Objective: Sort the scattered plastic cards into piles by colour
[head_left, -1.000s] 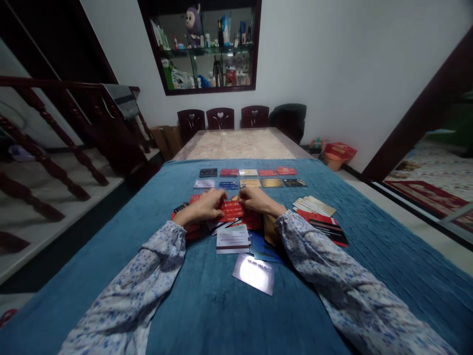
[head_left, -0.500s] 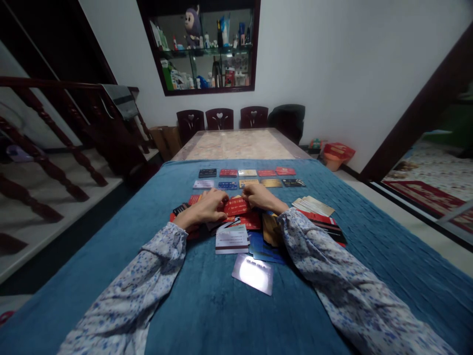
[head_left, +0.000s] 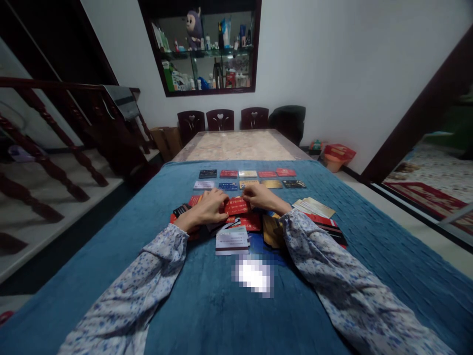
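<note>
"Holding anything, that left hand (head_left: 207, 207)?"

"Clamped on one end of a red card (head_left: 237, 207), yes — the right hand (head_left: 260, 196) pinches the other, so it sits between both."

"And around them?"

"Two rows of cards (head_left: 247, 173) just beyond; a white card (head_left: 232, 240) nearer the body than either hand."

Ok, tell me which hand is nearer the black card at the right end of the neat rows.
Right. The right hand is left of the black card, slightly nearer the camera; the left hand is farther left.
</note>
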{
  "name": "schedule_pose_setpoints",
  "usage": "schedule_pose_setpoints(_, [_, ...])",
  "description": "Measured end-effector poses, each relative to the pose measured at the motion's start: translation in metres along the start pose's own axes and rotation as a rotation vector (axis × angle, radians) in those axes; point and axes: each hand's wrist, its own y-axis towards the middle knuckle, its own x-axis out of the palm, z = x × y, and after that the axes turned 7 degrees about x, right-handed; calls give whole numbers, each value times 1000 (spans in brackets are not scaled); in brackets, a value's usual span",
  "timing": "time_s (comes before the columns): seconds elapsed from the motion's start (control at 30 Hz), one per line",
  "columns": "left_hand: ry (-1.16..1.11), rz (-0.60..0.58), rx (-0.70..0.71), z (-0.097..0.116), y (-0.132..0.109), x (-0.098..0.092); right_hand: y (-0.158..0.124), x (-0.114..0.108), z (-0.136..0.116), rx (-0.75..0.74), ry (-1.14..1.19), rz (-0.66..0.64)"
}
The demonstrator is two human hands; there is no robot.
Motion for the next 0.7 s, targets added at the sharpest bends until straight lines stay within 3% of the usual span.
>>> schedule_pose_setpoints(0.23, [-2, 10, -5, -7, -1, 4, -4, -8, 4, -140, -86, -104])
schedule_pose_setpoints(0.7, [-1, 26, -48, -10, -2, 6, -11, -8, -2, -151, -300, -53])
